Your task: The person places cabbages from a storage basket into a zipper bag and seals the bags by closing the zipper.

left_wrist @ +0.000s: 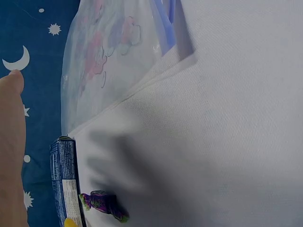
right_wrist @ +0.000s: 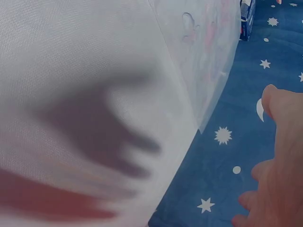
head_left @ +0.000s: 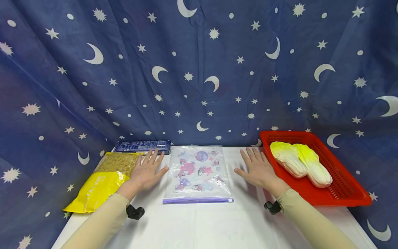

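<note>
A clear zip bag (head_left: 199,174) printed with pink and purple cartoon figures lies flat mid-table, its purple slider edge toward me. Left of it my left hand (head_left: 146,174) is held palm down over the table with fingers spread, holding nothing. On the other side my right hand (head_left: 258,169) hovers in the same way, fingers straight, beside the red basket (head_left: 351,202). In the left wrist view a small candy in a purple wrapper (left_wrist: 103,202) lies under the left hand; in the head view it is hidden.
Two napa cabbages (head_left: 289,159) lie in the red basket at the right. A yellow pasta bag (head_left: 99,188) sits at the left, with a flat dark blue box (head_left: 146,146) behind it. A blue star-and-moon curtain (head_left: 199,86) hangs along the white table's (head_left: 199,228) far edge.
</note>
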The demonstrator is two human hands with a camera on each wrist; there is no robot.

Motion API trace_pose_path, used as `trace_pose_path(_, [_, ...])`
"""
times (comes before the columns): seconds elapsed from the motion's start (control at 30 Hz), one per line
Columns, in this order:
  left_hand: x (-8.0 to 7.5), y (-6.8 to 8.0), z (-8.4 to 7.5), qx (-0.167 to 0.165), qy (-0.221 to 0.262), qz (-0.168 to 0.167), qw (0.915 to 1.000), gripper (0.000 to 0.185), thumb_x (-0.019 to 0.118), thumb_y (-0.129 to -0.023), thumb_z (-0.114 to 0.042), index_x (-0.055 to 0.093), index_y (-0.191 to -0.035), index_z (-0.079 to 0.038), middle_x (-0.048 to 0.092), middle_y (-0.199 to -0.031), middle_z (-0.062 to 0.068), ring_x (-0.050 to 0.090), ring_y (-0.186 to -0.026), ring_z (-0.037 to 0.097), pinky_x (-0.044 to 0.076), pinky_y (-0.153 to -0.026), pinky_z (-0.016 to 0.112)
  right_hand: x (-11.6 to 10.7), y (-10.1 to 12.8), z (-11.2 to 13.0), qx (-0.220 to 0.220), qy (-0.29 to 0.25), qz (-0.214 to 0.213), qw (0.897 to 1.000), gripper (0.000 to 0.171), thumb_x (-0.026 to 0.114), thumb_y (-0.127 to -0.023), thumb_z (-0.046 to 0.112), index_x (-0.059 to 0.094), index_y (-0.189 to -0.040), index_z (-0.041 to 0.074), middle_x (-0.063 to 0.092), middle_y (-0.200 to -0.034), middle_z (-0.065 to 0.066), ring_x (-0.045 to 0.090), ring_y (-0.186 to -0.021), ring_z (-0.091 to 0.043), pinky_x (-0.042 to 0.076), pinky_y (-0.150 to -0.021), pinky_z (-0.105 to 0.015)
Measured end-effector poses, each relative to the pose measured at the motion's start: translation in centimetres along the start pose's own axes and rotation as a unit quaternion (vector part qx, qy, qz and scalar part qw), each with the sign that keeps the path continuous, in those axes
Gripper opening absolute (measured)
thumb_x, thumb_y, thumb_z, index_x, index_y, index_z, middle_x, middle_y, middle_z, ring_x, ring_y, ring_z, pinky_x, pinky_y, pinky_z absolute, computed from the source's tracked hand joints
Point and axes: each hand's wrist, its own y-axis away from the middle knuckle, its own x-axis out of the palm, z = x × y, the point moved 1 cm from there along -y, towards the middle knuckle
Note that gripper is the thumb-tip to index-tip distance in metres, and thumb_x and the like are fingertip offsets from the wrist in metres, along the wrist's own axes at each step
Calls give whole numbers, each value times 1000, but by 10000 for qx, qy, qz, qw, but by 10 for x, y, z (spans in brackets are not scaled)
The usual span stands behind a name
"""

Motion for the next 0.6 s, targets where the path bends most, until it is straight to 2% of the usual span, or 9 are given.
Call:
trace_pose_path(0.3, [-3, 1, -10, 223, 23, -21, 9997, 77, 27, -105, -65, 20, -165, -17, 5, -170, 14, 3, -155, 37, -12, -122, 61, 0, 0, 2, -23, -128, -58, 9999, 97, 52, -94, 69, 21, -164, 10, 16, -168, -21, 9, -153, -44, 3, -124, -63])
trace_pose_path(0.6, [-6, 1, -30, 677, 246, -203, 9972, 77, 36, -104, -64, 26, -164, -16, 11, -170, 12, 7, -155, 37, -5, -123, 63, -2, -1, 7, -82, -425, -166, 9989, 95, 55, -95, 66, 21, -164, 12, 19, -168, -20, 13, -153, -45, 6, -124, -63])
